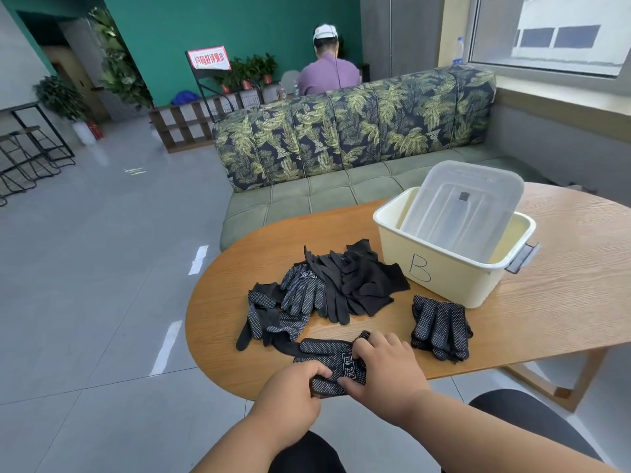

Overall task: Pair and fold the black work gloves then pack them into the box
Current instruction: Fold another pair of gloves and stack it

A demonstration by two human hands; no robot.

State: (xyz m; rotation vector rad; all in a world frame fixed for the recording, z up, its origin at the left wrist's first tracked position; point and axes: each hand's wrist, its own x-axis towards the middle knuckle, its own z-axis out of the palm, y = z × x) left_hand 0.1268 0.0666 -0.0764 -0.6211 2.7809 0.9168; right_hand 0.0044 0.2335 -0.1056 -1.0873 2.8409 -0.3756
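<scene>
Wooden table (563, 302): left hand (290, 394) grips dotted glove (333, 365) at 6 o'clock; right hand (386, 367) apparently presses it, fingers bent.

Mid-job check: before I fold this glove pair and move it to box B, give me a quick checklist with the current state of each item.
1. Left hand grips the near end of the glove pair: ok.
2. Right hand on the pair, fingers curled over its far edge: ok.
3. Two gloves aligned under the hands: cannot tell, the hands cover the edges.
4. Box opening free for packing: not ok, the clear lid stands tilted inside it.
5. Finished stack lies apart from the loose pile: ok.
6. Pair fully supported on the table: not ok, its near end sits at the table edge.
</scene>
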